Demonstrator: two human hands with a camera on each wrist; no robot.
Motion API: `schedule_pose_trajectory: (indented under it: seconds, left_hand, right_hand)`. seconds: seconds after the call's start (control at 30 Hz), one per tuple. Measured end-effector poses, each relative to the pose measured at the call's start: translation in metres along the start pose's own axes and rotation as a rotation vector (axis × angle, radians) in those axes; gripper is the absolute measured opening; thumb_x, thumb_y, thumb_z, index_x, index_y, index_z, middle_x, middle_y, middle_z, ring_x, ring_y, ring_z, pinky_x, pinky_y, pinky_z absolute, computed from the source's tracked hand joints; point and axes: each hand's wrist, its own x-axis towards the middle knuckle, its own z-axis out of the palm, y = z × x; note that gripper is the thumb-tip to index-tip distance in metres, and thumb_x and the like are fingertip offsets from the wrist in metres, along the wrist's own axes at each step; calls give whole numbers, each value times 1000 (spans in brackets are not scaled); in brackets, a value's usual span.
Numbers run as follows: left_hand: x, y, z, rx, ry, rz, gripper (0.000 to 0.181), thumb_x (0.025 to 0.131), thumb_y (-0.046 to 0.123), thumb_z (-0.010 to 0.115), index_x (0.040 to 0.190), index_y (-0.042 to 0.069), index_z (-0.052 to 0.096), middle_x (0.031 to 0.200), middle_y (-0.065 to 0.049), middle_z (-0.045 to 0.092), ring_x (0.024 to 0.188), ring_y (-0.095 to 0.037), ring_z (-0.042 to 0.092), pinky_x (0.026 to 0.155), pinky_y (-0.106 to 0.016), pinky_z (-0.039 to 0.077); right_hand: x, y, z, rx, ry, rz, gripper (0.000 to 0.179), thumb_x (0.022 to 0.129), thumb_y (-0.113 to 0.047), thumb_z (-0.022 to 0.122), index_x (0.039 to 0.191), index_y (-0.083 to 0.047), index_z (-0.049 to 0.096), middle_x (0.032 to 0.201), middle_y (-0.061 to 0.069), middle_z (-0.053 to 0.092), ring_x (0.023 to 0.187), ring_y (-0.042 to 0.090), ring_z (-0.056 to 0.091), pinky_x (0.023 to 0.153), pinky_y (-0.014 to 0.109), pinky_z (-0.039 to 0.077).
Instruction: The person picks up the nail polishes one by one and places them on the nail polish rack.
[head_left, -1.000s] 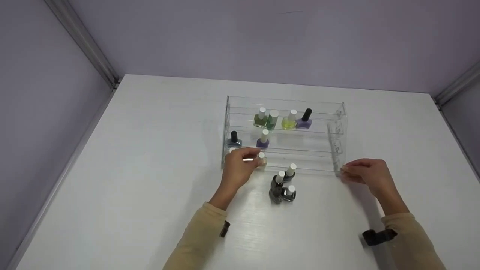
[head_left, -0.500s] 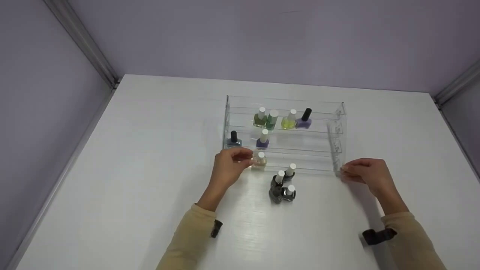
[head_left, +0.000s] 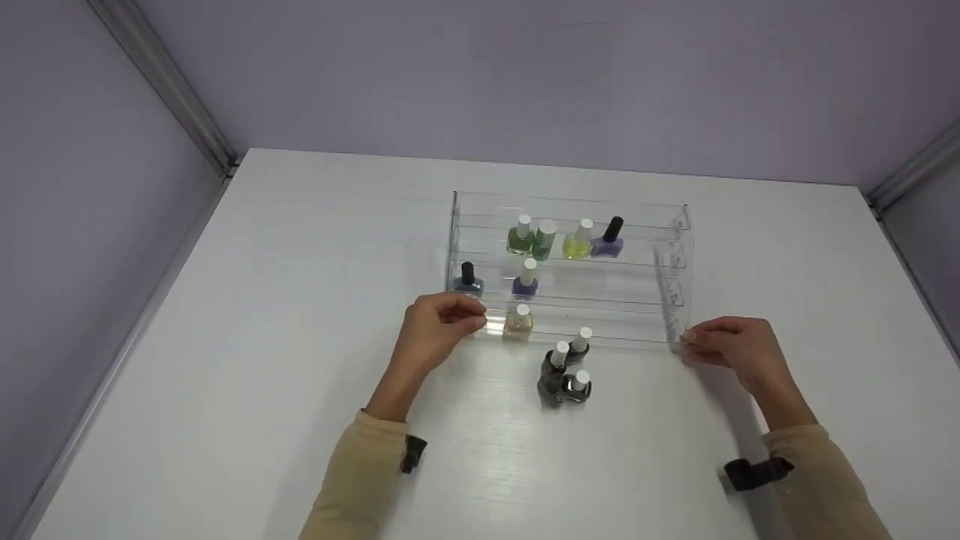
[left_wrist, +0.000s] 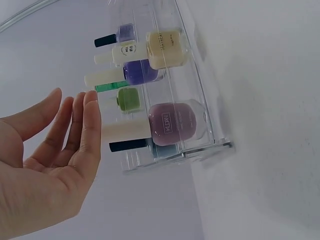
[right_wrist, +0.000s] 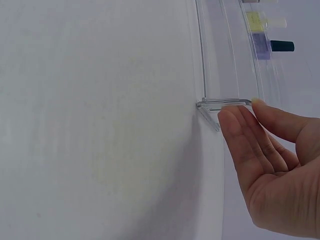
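My left hand [head_left: 439, 326] hovers at the front left of a clear tiered rack [head_left: 600, 321], thumb and fingers apart with nothing between them. In the left wrist view its fingers are beside the pale cap of a mauve nail polish bottle [left_wrist: 172, 124], which the hand hides in the head view. A beige nail polish bottle [head_left: 518, 322] stands right of it on the lowest tier. My right hand [head_left: 739, 349] holds the rack's front right corner, thumb at the side panel's edge [right_wrist: 225, 102] and fingers along its outer side.
Several dark nail polish bottles [head_left: 553, 379] with white caps cluster on the white table [head_left: 300, 300] before the rack. A blue-grey bottle [head_left: 469, 285] and a purple one [head_left: 525, 287] occupy the tier above; green, yellow and lilac bottles [head_left: 607, 246] stand higher.
My left hand has moved left, away from the beige nail polish bottle, leaving that bottle standing on the lowest tier. My right hand has stayed at the rack's corner.
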Motion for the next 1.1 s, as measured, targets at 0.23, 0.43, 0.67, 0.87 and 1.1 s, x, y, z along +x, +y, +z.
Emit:
schedule_pose_trajectory:
  seconds: [0.23, 0.43, 0.67, 0.87, 1.1]
  left_hand:
    - [1, -2, -10, 19, 79, -36, 11, 78, 3, 70, 89, 2, 68, 86, -4, 65, 80, -16, 60, 72, -27, 49]
    - [3, -9, -17, 22, 141, -54, 12, 79, 4, 69, 91, 3, 69, 85, -4, 65, 78, -17, 60, 70, -27, 50]
    - [9, -22, -19, 19, 185, -111, 11, 79, 3, 68, 91, 2, 68, 85, -6, 65, 80, -18, 60, 71, -26, 51]
    - [14, -34, -19, 37, 179, -164, 12, 80, 4, 68, 92, 3, 68, 87, -6, 65, 81, -18, 60, 72, -28, 50]
    - [18, -44, -21, 47, 161, -214, 15, 80, 5, 68, 95, 2, 67, 90, -7, 65, 84, -20, 60, 73, -29, 50]
  right_hand:
    - [0, 0, 1, -1, 9, -17, 36, 84, -12, 66, 103, 17, 57, 80, 2, 68, 76, 16, 67, 70, 31, 53]
    - [0, 2, 0, -3, -3, -25, 35, 85, -13, 65, 103, 16, 57, 81, 3, 68, 77, 18, 67, 70, 32, 53]
    - [0, 3, 0, -2, -3, -18, 36, 84, -15, 66, 103, 15, 58, 81, 4, 68, 77, 19, 67, 71, 32, 53]
    - [0, 2, 1, -6, 0, -20, 36, 85, -14, 66, 103, 16, 58, 81, 3, 68, 77, 18, 67, 71, 32, 53]
    - [0, 2, 1, 6, 11, -2, 32, 84, -13, 66, 102, 13, 60, 80, 3, 68, 77, 17, 67, 70, 31, 53]
